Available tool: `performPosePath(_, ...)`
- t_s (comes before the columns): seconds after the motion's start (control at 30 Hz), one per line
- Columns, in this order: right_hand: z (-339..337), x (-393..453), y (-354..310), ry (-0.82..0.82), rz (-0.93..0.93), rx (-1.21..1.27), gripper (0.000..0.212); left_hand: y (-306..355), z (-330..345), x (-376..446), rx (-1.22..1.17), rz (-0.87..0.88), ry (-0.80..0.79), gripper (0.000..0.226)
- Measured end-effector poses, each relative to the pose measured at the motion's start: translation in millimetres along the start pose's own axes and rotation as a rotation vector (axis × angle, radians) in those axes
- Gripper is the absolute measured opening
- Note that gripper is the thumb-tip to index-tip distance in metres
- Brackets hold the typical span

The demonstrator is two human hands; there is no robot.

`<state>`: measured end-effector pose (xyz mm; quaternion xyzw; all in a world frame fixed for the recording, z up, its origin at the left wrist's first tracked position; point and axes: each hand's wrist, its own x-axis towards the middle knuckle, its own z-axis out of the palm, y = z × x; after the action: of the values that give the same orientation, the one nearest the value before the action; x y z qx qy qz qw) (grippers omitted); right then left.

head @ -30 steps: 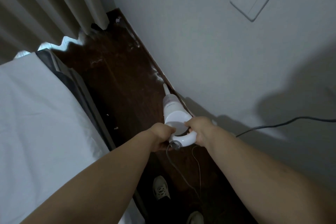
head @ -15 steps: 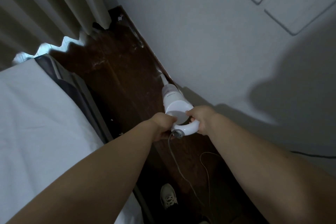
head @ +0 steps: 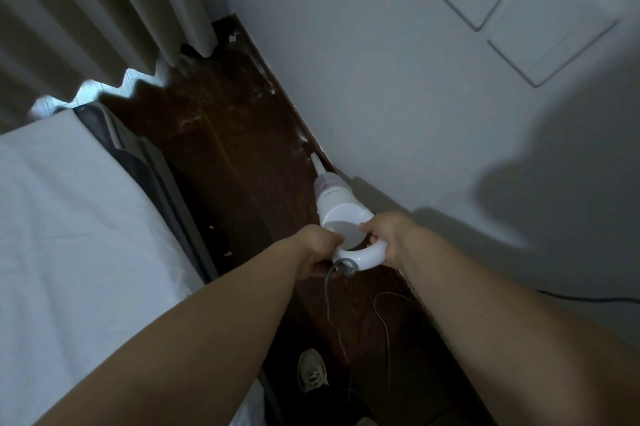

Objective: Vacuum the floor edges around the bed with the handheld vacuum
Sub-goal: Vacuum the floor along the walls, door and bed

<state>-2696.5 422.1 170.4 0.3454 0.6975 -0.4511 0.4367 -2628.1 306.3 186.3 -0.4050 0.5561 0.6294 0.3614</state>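
1. A white handheld vacuum [head: 337, 207] sits just right of the frame's center, its body tilted away from the camera and its narrow nozzle [head: 318, 164] pointing toward the upper left, down at the seam where the dark wooden floor [head: 221, 148] meets the grey wall [head: 363, 62].
2. The left hand [head: 317, 251] has its fingers curled round the left end of the vacuum's looped white handle [head: 363, 257], at the point where the cord leaves it.
3. The right hand [head: 389, 235] grips the right side of the same loop, fingers wrapped over it, close against the wall.
4. A thin grey cord [head: 329, 297] hangs from the handle's base and trails down toward the lower middle of the frame; a second fine loop of it lies on the floor just to its right.
5. The bed [head: 69, 218], under a white sheet with a dark grey edge, fills the left side; the strip of floor runs between it and the wall.
6. Pale specks of debris [head: 227, 254] lie on the floor beside the bed edge, and whitish dust lines the wall's foot ahead of the nozzle.
7. Beige curtains [head: 104, 3] hang in the upper left.
8. Two white wall plates [head: 519, 10] sit in the upper right.
9. A light sneaker [head: 311, 373] shows at the bottom center.
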Motion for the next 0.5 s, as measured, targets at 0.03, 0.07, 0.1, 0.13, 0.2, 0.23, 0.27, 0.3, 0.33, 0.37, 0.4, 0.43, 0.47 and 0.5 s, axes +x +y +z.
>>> performPosePath(0.03, -5.9, -1.4, 4.7, 0.002, -0.005, -0.004, 0.033, -1.9, 5.4, -4.7, 0.009, 0.004, -0.008, 0.039)
performPosePath(0.07, -11.8, -3.0, 10.1, 0.004, -0.007, -0.007, 0.033, -4.3, 11.1, -8.4, 0.018, 0.005, -0.013, 0.038)
performPosePath(0.1, -17.6, -3.8, 15.7, 0.004, -0.007, -0.009, 0.033, -6.9, 16.6, -11.9, 0.024, 0.004, -0.02, 0.037)
performPosePath(0.13, -23.6, -5.3, 22.6, 0.001, -0.008, -0.008, 0.033, -11.1, 23.1, -15.3, 0.032, 0.005, -0.019, 0.037)
performPosePath(0.2, -35.0, -9.6, 37.3, -0.004, -0.011, -0.009, 0.031, -21.6, 36.8, -23.6, 0.038, 0.003, -0.027, 0.037)
performPosePath(0.23, -41.2, -11.4, 46.0, -0.008, -0.015, -0.01, 0.031, -28.3, 44.4, -28.0, 0.039, 0.004, -0.032, 0.037)
performPosePath(0.27, -48.7, -14.1, 57.2, -0.01, -0.019, -0.009, 0.031, -37.3, 53.9, -32.0, 0.042, 0.005, -0.033, 0.036)
performPosePath(0.3, -56.1, -16.6, 68.8, -0.008, -0.021, -0.013, 0.031, -46.1, 63.6, -36.4, 0.046, 0.005, -0.032, 0.036)
performPosePath(0.33, -63.7, -21.0, 80.8, -0.007, -0.019, -0.011, 0.031, -55.8, 73.7, -40.2, 0.047, 0.007, -0.031, 0.036)
performPosePath(0.37, -72.2, -24.5, 94.5, -0.004, -0.022, -0.009, 0.03, -66.3, 85.0, -44.5, 0.047, 0.01, -0.031, 0.037)
performPosePath(0.4, -79.9, -28.2, 106.4, -0.006, -0.021, -0.006, 0.028, -76.1, 95.0, -47.0, 0.044, 0.013, -0.036, 0.037)
performPosePath(0.43, -89.5, -32.9, 120.2, -0.001, -0.022, -0.007, 0.024, -86.7, 107.3, -52.3, 0.045, 0.011, -0.039, 0.036)
performPosePath(0.47, -97.8, -39.6, 132.5, 0.0, -0.018, -0.004, 0.019, -97.1, 118.4, -56.2, 0.051, 0.009, -0.04, 0.036)
performPosePath(0.5, -107.7, -45.3, 146.8, 0.007, -0.019, -0.004, 0.015, -108.7, 131.4, -61.6, 0.054, 0.003, -0.042, 0.036)
